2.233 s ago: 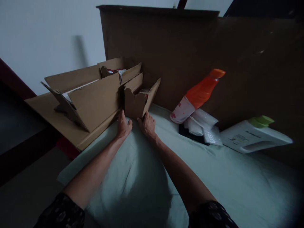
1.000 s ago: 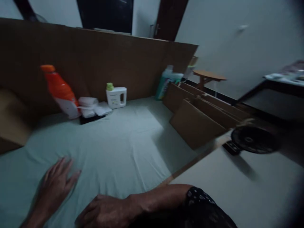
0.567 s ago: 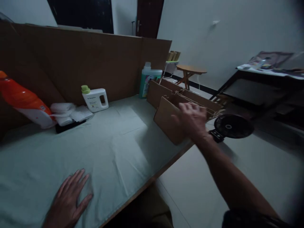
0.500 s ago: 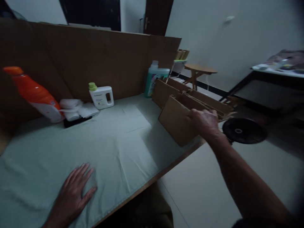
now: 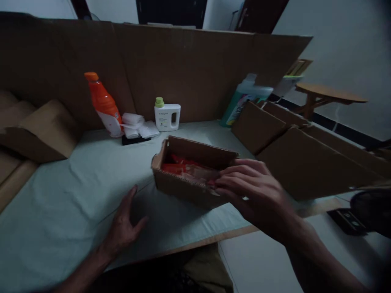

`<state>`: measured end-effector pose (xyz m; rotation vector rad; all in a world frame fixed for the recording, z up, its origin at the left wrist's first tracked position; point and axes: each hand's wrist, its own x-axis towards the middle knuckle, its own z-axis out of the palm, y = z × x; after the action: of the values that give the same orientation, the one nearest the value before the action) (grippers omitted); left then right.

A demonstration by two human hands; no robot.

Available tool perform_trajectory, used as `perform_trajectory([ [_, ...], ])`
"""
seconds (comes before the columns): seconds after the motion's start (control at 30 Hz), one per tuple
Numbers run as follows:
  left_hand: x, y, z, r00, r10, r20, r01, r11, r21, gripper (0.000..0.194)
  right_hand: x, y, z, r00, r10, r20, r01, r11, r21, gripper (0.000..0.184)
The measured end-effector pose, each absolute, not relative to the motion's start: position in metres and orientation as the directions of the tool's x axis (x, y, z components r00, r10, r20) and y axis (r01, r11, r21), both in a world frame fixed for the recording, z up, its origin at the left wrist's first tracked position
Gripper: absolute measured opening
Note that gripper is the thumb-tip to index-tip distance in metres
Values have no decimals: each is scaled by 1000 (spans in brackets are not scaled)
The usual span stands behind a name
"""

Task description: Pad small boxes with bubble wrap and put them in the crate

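Note:
A small open-topped cardboard box is at the middle of the cloth-covered table, with red and clear plastic packets inside. My right hand grips the box's right end, fingers bent over the rim and partly hiding that end. Whether the box rests fully on the cloth I cannot tell. To the left of the box, my left hand is open, thumb apart from the fingers, low over the cloth and holding nothing.
Along the tall cardboard wall stand an orange bottle, white wrapped bundles, a white jug with a green cap and a teal bottle. More cardboard boxes fill the right side; others sit at left.
My right hand has moved left from the boxes at the table's right side, bringing the small box to the middle. My left hand has lifted and turned toward it. The view has swung left.

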<state>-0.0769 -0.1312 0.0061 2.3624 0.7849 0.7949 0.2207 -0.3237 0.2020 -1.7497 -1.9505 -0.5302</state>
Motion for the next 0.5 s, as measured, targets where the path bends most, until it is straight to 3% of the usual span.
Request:
perform_trajectory([
  [0.07,-75,-133,10,612,722,322,340,-608,717,84,221,-329,198,76,716,694,991,25,-134,11],
  [0.13,-75,-131,12,567,777,272,321,-513,796,85,230,-334,181,375,631,679,921,-171,-350,14],
  [0.2,-73,-127,12,529,823,208,306,-414,857,86,238,-332,151,638,614,465,727,-280,-627,23],
  [0.27,-66,-124,13,528,837,145,262,-323,910,85,240,-323,117,691,695,197,501,-265,-824,37],
  [0.33,-57,-123,15,577,809,113,168,-253,953,80,235,-308,87,648,758,74,372,-230,-899,46],
  [0.43,-45,-120,18,629,767,125,10,-169,986,71,222,-280,62,668,743,39,335,-253,-908,46],
  [0.5,-43,-115,19,572,808,143,-44,-144,989,71,214,-259,58,661,750,18,321,-261,-911,45],
])
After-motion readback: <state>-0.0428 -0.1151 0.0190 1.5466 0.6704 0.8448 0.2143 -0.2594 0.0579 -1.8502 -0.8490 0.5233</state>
